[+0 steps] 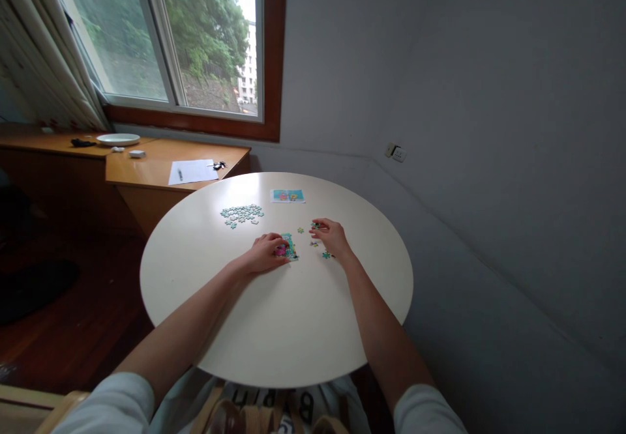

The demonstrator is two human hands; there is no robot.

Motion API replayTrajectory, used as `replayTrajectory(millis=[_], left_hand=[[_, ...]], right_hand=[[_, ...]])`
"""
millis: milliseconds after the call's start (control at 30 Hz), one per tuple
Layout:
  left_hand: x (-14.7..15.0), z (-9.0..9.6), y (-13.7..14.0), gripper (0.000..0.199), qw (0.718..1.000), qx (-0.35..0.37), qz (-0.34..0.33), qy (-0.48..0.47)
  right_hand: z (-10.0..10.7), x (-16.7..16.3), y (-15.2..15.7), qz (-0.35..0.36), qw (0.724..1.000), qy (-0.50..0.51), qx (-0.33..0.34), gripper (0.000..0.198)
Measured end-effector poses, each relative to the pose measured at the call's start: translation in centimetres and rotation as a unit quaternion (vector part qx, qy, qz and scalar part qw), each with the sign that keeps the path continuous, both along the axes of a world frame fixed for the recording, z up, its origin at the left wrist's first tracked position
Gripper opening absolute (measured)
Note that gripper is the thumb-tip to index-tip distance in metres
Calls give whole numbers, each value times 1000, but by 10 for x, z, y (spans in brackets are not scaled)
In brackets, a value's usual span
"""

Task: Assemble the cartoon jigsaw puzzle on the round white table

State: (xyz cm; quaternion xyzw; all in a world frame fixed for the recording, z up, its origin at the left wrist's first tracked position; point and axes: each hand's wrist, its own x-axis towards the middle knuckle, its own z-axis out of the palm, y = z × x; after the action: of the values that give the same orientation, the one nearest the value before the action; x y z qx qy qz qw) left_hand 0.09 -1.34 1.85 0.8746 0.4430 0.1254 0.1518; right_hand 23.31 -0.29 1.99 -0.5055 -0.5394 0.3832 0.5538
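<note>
A partly joined jigsaw puzzle with teal and pink printing lies flat on the white round table. My left hand rests on its left side, fingers curved over it and thumb near the lower edge, covering part of the picture. To the right, my right hand pinches a small green puzzle piece just above the table. Loose pieces lie around that hand: a yellowish piece, one beneath the fingers, and a green piece by the wrist, partly hidden.
Several pale-edged puzzle pieces form a cluster at the table's back left. A blue picture sheet lies at the far edge. Behind, a wooden desk holds a paper, keys and a white plate.
</note>
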Motion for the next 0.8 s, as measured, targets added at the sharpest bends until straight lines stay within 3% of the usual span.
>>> replayTrajectory(millis=[400,800], left_hand=[[0,0,0,55,1000,-3,1,0],[-1,-2,2,54,1000,5,3,-3]], right_hand=[[6,-2,-4,-2,1000,14,8,50],[-3,-5,6,-13,999,32,-38,14]])
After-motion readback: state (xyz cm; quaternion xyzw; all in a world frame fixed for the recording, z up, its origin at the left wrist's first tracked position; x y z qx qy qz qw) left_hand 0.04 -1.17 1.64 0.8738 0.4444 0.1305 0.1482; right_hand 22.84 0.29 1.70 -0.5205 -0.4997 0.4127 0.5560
